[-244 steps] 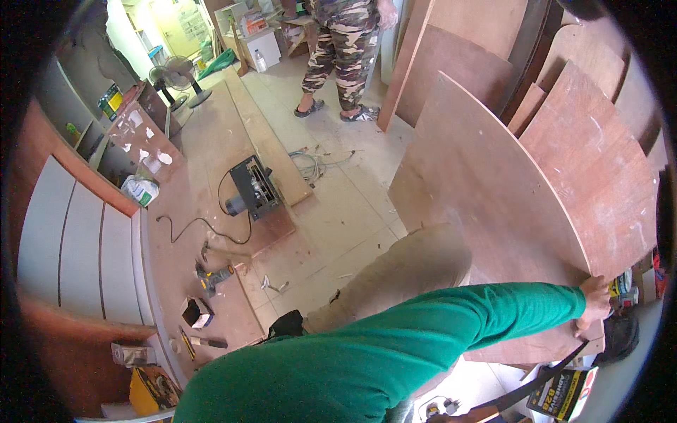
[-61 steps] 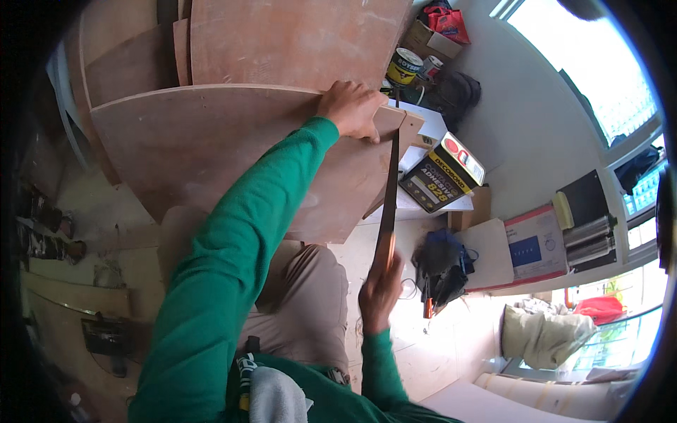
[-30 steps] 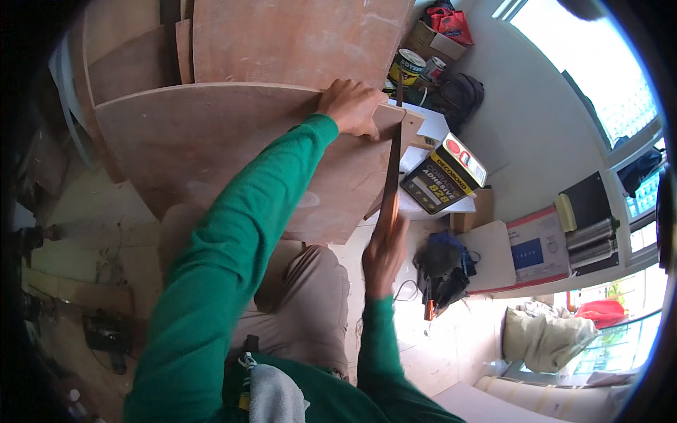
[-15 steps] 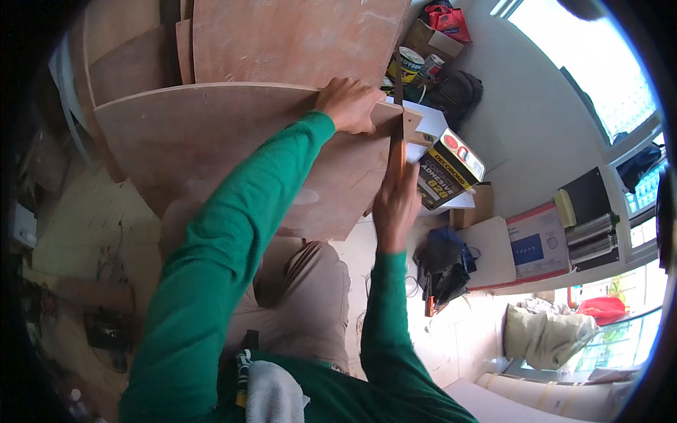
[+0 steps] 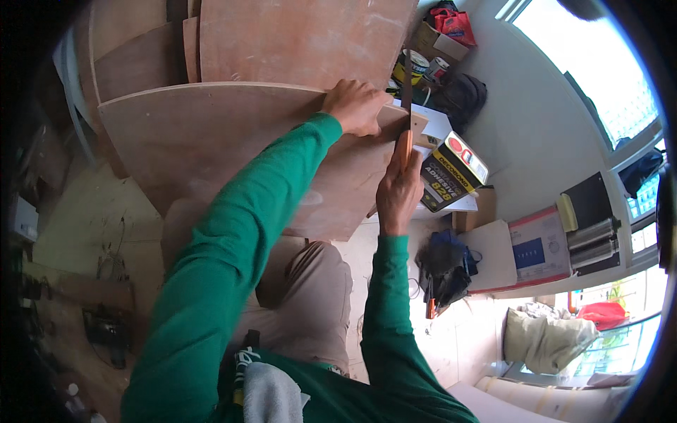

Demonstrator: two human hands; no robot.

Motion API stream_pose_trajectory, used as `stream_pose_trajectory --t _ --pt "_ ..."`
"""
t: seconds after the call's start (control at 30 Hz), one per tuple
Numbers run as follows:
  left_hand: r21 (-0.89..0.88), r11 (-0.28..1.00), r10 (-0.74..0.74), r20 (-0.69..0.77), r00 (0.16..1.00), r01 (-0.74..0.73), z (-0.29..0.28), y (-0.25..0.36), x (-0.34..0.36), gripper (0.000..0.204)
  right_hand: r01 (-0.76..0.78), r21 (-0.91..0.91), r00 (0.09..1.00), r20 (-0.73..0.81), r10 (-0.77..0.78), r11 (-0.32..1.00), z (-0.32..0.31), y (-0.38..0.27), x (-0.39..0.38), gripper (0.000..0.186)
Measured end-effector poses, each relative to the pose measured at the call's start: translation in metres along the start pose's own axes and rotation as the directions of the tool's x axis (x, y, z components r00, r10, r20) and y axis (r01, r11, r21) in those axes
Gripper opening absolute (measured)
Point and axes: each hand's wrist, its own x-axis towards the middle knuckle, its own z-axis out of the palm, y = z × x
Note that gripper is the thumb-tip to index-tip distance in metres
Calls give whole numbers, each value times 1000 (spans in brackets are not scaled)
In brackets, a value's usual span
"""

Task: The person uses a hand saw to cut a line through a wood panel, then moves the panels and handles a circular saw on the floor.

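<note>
My left hand [image 5: 355, 107] is wrapped over the top edge of a brown plywood panel [image 5: 211, 141], near its right end. My right hand [image 5: 400, 192] grips the orange-brown handle of a handsaw [image 5: 407, 95]. The saw's dark blade points away from me and lies across the panel's edge at its right end, just right of my left hand. A short end of the board [image 5: 419, 123] shows right of the blade. The panel stands tilted before my knees, its lower part close to my leg. How deep the blade sits in the wood is hidden.
A rectangular adhesive tin [image 5: 451, 173] stands close right of my right hand. More plywood sheets [image 5: 303, 42] lean behind the panel. Paint cans [image 5: 416, 63] and a dark backpack [image 5: 462, 99] sit at the far right. A dark bag [image 5: 446, 264] lies on the floor.
My right hand has drawn the saw slightly back toward me and its handle shows more. My left hand and the panel have shifted slightly right in the picture.
</note>
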Motion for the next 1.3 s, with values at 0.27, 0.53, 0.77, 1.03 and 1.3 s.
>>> stream_pose_trajectory --t 0.27,0.53,0.77,1.03,1.3 --pt "-46 999 -20 64 998 23 -7 -6 1 70 -258 4 950 183 253 966 -94 11 -211 33" --pt "-13 1000 28 -58 998 -29 6 -4 -4 69 54 -25 996 -73 -55 998 20 18 7 25" --pt "4 999 33 23 999 -33 -14 11 -13 75 132 26 955 -270 -120 991 -62 -22 -59 35" --pt "-5 1000 -5 -11 1000 5 -14 1 -15 72 -235 36 876 -424 228 971 -141 74 -139 35" --pt "-106 994 8 150 989 8 -52 -11 -24 71 -355 -296 930 -209 302 887 -107 272 -34 40"
